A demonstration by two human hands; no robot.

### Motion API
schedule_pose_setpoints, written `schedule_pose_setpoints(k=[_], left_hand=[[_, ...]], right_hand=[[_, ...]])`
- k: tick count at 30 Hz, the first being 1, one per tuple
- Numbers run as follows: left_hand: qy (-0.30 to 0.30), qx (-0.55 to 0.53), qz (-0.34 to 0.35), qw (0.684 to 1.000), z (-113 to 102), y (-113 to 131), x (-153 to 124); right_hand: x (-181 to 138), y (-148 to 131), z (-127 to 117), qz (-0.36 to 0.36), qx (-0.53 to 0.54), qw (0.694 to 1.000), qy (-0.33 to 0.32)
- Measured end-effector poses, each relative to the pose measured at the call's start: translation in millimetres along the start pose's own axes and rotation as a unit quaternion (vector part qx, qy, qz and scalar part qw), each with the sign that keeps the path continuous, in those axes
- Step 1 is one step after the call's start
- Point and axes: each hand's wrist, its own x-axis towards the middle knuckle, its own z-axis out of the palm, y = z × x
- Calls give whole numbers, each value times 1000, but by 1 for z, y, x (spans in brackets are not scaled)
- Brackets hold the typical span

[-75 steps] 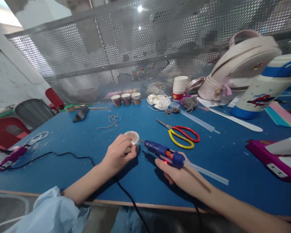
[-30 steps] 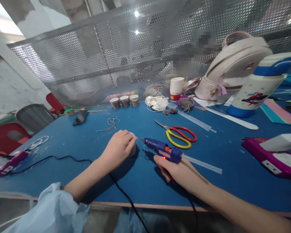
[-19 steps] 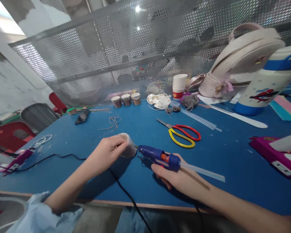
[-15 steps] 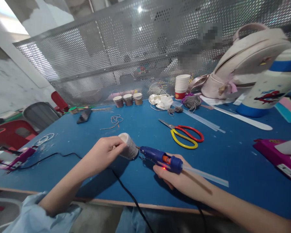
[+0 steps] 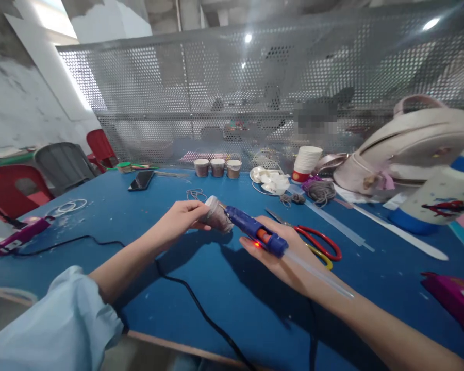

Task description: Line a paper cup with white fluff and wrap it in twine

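Note:
My left hand [image 5: 183,219] pinches a small, greyish-brown wrapped cup [image 5: 219,216] near its pale end and holds it tilted above the blue table. A blue hot glue gun [image 5: 251,226], its red light lit, is gripped in my right hand [image 5: 280,252]. The gun's nozzle meets the upper side of the cup; whether it touches is hard to tell. From the back of the gun sticks a clear glue stick [image 5: 320,275]. Scissors with red and yellow handles [image 5: 320,239] lie just behind my right hand, partly hidden by it.
Three wrapped cups [image 5: 217,167] stand at the back. Nearby are stacked paper cups [image 5: 307,162], grey yarn [image 5: 320,191], spare glue sticks [image 5: 336,221] and a white knife-shaped strip [image 5: 402,232]. A backpack [image 5: 413,149] and bottle [image 5: 436,196] occupy the right. A black cord [image 5: 201,304] crosses in front.
The cup is lifted and turned, with the glue gun's nozzle now at its upper side instead of low near its base. My right hand has moved closer to the scissors. The view has shifted.

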Motion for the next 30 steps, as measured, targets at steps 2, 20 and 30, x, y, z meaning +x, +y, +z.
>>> schedule_pose_setpoints(k=[2,20,30], left_hand=[[6,-48,12,999,-1,-10,4],[29,-228,-8,973,1,-37,3],[7,-149,-14,989,5,-40,-2]], right_hand=[[7,2,6,-15,-17,999,48],[-4,17,37,142,-43,988,31],[-8,4,35,70,-104,992,1]])
